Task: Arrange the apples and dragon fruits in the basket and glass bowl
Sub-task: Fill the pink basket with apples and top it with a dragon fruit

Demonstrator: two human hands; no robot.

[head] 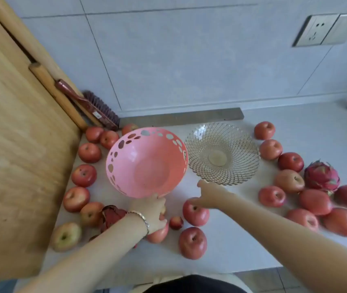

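An empty pink perforated basket (pixel 147 163) stands in the middle of the counter, with an empty glass bowl (pixel 221 153) to its right. Red apples lie all around them. My left hand (pixel 150 210) is closed over an apple (pixel 157 234) just in front of the basket's near rim. My right hand (pixel 208 196) hovers with spread fingers over another apple (pixel 195 214), below the glass bowl, and holds nothing. One dragon fruit (pixel 321 176) lies among the apples at the right. A second dragon fruit (pixel 112 215) is partly hidden by my left forearm.
A large wooden board (pixel 20 144) leans at the left, with a rolling pin (pixel 58 96) and a brush (pixel 92 106) behind it. Several apples (pixel 83 175) line the board's edge. More apples (pixel 316 201) crowd the right side. The tiled wall carries a socket (pixel 318 30).
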